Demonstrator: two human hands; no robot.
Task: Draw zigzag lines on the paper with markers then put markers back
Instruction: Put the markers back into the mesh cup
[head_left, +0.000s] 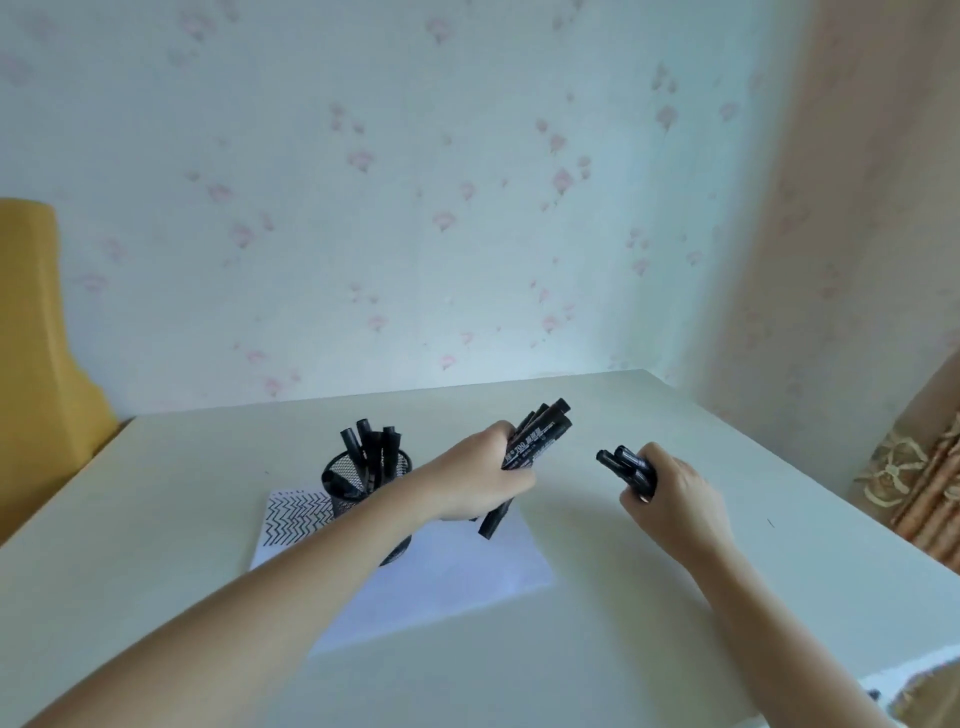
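While the paper lies flat on the tabletop with zigzags filling its far-left corner, the mesh pen holder stands on it with several markers upright inside. Just to its right the left hand curls round a bundle of black markers, and further right the right hand clutches a smaller bunch. These light, stiff, smooth barrels probably slip against one another, so gripping each bundle mid-length seems safest.
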